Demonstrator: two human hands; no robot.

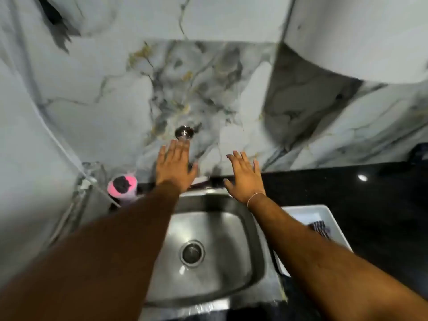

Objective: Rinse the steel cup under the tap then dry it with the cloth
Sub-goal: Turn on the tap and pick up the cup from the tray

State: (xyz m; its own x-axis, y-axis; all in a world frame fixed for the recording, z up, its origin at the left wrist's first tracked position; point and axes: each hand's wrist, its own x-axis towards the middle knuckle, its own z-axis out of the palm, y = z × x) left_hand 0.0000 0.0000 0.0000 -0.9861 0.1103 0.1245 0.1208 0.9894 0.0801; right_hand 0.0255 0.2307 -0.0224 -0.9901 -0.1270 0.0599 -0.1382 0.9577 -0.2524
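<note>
Both my hands are stretched out flat above the back rim of the steel sink (pixel 254 230). My left hand (pixel 174 166) has its fingers spread and covers the tap below the round wall fitting (pixel 184 132). My right hand (pixel 246 176) is open too, palm down, holding nothing. No steel cup shows anywhere. A dark striped cloth (pixel 319 228) lies in a white tray (pixel 333 216) to the right of the sink, partly hidden by my right forearm.
A pink container (pixel 122 186) with a dark scrubber stands at the sink's back left corner. Black countertop (pixel 370 195) runs to the right. A marble wall rises behind. The sink basin holds only its drain (pixel 192 253).
</note>
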